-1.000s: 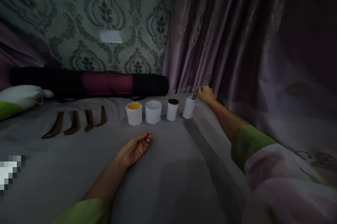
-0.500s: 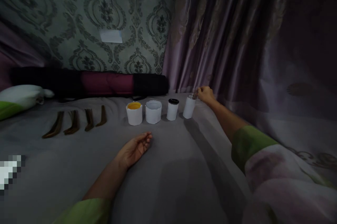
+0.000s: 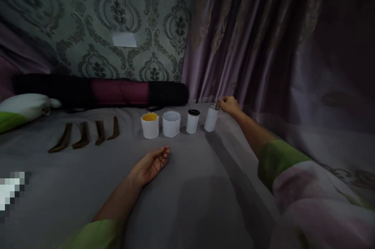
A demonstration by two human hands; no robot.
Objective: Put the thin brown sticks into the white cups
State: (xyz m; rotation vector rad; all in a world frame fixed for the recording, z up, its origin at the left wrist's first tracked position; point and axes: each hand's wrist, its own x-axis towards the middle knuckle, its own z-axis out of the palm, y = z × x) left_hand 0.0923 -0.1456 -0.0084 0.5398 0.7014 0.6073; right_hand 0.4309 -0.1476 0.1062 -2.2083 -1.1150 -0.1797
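Nearest, we see our left hand (image 3: 150, 168) over the grey cloth (image 3: 187, 198), palm up, its grip slack and half-curled. Farther right, we hold a thin brownish piece (image 3: 217, 104), too blurred to name, in the narrow grip of our right hand (image 3: 229, 105), at the rim of a tall white cylindrical container (image 3: 211, 119). Behind, to the left, lies a black-and-maroon fabric roll (image 3: 120, 93).

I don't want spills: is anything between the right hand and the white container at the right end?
No, nothing visible. The right hand is at the white container's rim; the other containers stand left.
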